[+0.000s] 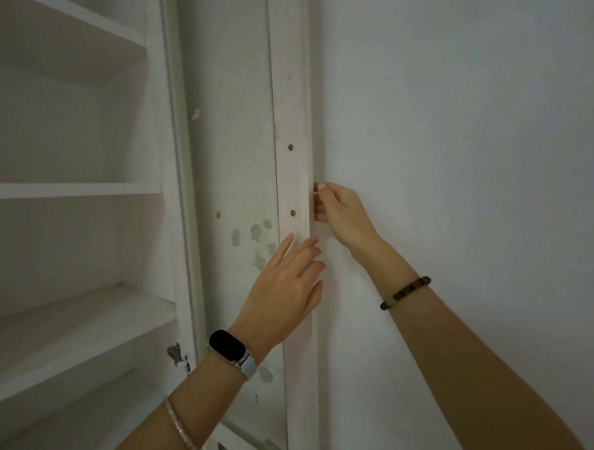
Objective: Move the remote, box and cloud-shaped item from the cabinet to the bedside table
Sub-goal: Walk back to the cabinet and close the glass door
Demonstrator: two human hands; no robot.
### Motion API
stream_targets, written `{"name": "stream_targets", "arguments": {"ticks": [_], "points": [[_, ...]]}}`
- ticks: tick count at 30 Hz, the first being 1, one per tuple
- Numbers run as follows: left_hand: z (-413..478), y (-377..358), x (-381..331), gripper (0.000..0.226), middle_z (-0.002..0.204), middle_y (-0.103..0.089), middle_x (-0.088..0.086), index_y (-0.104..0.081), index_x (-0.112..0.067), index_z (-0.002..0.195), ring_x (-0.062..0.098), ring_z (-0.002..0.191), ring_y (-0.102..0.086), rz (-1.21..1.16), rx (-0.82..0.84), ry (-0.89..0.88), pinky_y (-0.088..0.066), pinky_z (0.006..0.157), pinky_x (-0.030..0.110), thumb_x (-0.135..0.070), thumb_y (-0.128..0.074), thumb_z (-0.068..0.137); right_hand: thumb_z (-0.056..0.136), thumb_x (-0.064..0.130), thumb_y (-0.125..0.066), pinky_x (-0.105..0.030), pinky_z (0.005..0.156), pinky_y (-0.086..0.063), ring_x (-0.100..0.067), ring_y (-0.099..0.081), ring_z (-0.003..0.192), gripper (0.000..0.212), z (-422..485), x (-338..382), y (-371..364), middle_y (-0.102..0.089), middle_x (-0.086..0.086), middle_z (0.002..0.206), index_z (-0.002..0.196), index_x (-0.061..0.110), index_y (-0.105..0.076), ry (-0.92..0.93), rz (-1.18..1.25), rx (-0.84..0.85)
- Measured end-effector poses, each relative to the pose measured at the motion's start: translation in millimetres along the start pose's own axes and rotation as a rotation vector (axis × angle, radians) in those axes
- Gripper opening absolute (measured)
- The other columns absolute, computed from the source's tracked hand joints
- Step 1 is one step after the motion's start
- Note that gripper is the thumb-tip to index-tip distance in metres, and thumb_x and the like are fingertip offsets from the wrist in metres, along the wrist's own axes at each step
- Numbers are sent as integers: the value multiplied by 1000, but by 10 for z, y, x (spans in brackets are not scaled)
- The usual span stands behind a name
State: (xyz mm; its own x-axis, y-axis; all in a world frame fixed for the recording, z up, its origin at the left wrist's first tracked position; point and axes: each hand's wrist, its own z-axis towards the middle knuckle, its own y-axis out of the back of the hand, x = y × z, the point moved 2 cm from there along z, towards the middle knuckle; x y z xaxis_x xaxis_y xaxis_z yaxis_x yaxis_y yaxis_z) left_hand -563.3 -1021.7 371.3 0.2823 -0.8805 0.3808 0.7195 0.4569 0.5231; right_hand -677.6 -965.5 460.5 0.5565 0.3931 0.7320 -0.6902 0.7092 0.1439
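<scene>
At the cabinet's open door, close in, the person's two bare forearms are reaching up from below. The left wrist is wearing a watch (pixel 226 350) with a dark face, and a thin bangle (pixel 181 426) is sitting lower on that forearm; the right wrist is carrying a beaded bracelet (pixel 405 293). The left hand (pixel 283 291) is lying flat and unclenched, fingers (pixel 303 255) stretched out, against the edge of the door (pixel 293 100), grasping nothing. A little higher, the right hand (pixel 343 213) is curling its fingertips (pixel 318 205) around the far edge of the same door, where it is meeting the wall (pixel 460 129); it is gripping that edge and nothing else. Two small screws (pixel 290 147) are showing in the door's frame, one above the right hand's level and one just beside it. The door's inner panel is looking patchy, with paint chipped away near the left hand. A metal hinge (pixel 174 353) is sitting low on the cabinet's side. Farther off to the left, the white shelves (pixel 74 190) are standing bare as far as I can see. The remote, box and cloud-shaped item are nowhere in sight from here, so I cannot tell where they are.
</scene>
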Motion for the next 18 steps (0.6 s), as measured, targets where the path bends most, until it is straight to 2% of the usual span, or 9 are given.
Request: {"name": "stream_targets", "arguments": {"ticks": [3,7,12,18], "points": [[-20,34,-5,26,126,-58,7,-63,-12,113,20,134,-41,2,-2,3,-16,120,41,-23,-47,96,104,20,-33,-17,76,-55,-13,-70,94,37,7,-20,-6,-73,-2,102,120,9,-65,-32,46,-9],[-114,147,2,30,131,-56,7,-60,-12,119,21,132,-43,11,-2,13,-22,117,45,-26,-46,96,104,21,-37,-21,79,-56,-16,-71,95,35,-51,17,-55,-73,-7,104,119,7,-65,-68,158,23],[-369,441,40,32,134,-55,8,-58,-12,122,22,133,-42,78,-31,51,-20,118,45,-26,-47,95,101,15,-46,-23,76,-58,-19,-72,87,27,-188,223,-268,-74,-15,97,109,1,-68,-6,218,55],[-884,959,214,32,134,-54,11,-61,-9,118,25,133,-42,175,-17,116,-22,117,47,-25,-44,95,97,13,-55,-26,76,-59,-21,-72,83,25,-395,503,-781,-72,-20,93,110,-4,-68,75,292,121]]}}
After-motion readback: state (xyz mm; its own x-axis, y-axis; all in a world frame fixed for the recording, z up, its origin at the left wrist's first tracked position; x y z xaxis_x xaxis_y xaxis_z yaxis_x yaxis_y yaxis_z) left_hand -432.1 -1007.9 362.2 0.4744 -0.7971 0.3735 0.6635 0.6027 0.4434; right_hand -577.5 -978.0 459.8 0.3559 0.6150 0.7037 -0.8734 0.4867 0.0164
